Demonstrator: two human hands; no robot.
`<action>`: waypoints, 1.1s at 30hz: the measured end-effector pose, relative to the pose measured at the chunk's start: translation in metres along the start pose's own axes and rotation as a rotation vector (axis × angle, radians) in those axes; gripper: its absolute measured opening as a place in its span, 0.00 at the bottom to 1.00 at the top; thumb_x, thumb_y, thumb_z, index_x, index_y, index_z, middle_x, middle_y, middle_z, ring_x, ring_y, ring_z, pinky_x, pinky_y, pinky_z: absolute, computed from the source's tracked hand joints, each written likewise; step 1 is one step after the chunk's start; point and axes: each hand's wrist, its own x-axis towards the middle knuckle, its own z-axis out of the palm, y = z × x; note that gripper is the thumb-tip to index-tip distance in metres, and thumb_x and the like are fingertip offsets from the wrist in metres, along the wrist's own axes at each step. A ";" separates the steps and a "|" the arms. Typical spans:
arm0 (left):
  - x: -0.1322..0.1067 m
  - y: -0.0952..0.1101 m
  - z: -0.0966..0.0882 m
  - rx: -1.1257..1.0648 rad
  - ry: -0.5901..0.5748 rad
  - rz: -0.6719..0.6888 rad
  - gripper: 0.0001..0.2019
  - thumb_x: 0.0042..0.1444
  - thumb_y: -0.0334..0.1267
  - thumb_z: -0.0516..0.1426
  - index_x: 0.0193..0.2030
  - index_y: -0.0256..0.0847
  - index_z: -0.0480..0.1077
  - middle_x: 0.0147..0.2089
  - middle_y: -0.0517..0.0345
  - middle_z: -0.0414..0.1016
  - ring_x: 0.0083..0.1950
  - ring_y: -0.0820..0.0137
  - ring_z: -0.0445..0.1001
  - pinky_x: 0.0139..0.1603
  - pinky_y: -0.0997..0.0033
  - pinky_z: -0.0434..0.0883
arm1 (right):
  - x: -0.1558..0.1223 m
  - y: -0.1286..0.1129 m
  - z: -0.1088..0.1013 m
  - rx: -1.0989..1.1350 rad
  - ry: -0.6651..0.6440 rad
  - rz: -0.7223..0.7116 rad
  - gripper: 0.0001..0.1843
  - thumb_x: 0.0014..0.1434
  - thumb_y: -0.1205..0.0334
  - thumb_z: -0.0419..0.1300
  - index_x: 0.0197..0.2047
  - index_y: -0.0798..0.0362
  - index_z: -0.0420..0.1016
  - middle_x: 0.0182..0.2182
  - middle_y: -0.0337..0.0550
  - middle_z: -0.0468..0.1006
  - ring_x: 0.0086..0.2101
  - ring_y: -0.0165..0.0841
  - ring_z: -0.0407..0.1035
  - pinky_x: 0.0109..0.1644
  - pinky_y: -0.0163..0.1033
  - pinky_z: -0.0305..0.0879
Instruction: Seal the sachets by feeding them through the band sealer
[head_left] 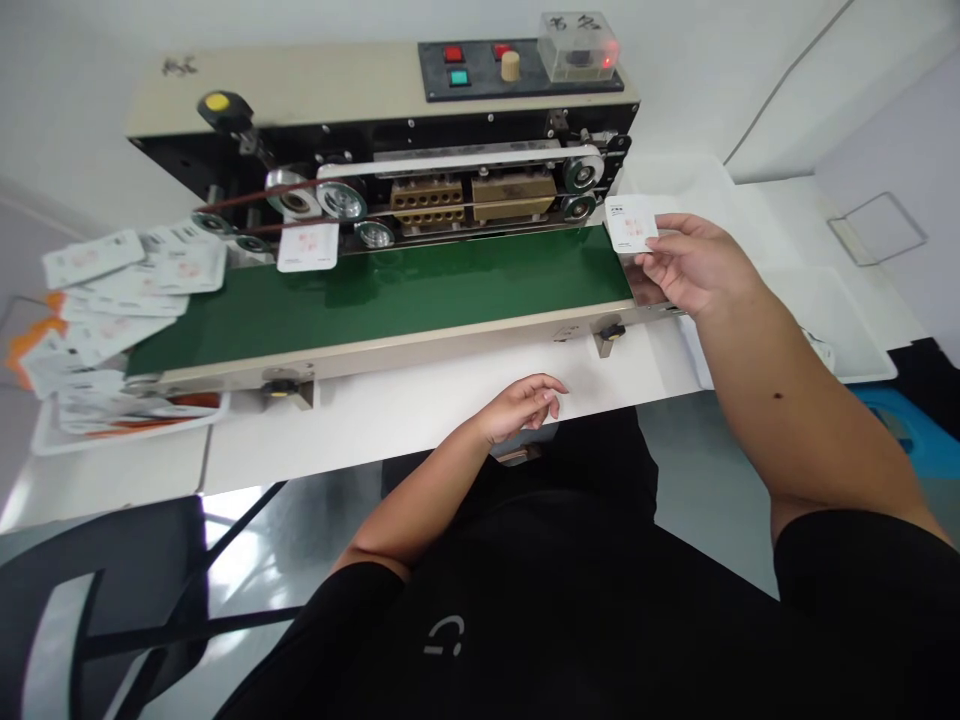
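Note:
A small white sachet (630,224) with pinkish print is pinched in my right hand (694,262). Its edge is at the right end of the band sealer (390,110), beside the rollers there. Over the table's front edge rests my left hand (523,405), fingers loosely curled and apart, with nothing in it. Another white sachet (308,245) hangs at the left rollers, above the green conveyor belt (450,281). At the belt's left end, several sachets (112,285) lie heaped over a white tray (150,424).
On the sealer's top is a control panel (480,80) with buttons and a clear box (579,48). A white bin (847,325) stands to the right, partly behind my right arm. A dark chair (142,580) stands at lower left, and a blue object (904,430) at far right.

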 end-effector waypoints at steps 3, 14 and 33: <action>0.001 -0.002 -0.001 0.001 0.008 -0.006 0.24 0.62 0.56 0.66 0.53 0.38 0.73 0.35 0.60 0.77 0.25 0.80 0.66 0.27 0.76 0.63 | 0.017 0.005 0.007 0.007 0.000 -0.004 0.18 0.54 0.72 0.72 0.42 0.49 0.70 0.37 0.40 0.81 0.32 0.31 0.77 0.28 0.34 0.76; 0.000 -0.003 -0.002 0.014 -0.009 0.000 0.21 0.63 0.53 0.66 0.53 0.38 0.74 0.36 0.59 0.78 0.28 0.79 0.69 0.28 0.76 0.62 | 0.037 0.005 0.036 -0.036 -0.053 0.032 0.19 0.54 0.71 0.72 0.44 0.47 0.70 0.35 0.38 0.80 0.31 0.31 0.78 0.27 0.33 0.76; 0.000 -0.004 -0.004 -0.003 -0.002 -0.012 0.22 0.62 0.54 0.67 0.52 0.39 0.74 0.36 0.59 0.77 0.28 0.78 0.67 0.30 0.75 0.62 | -0.050 -0.015 -0.097 -0.298 0.574 -0.400 0.13 0.57 0.78 0.58 0.35 0.48 0.74 0.22 0.38 0.71 0.22 0.31 0.66 0.26 0.38 0.55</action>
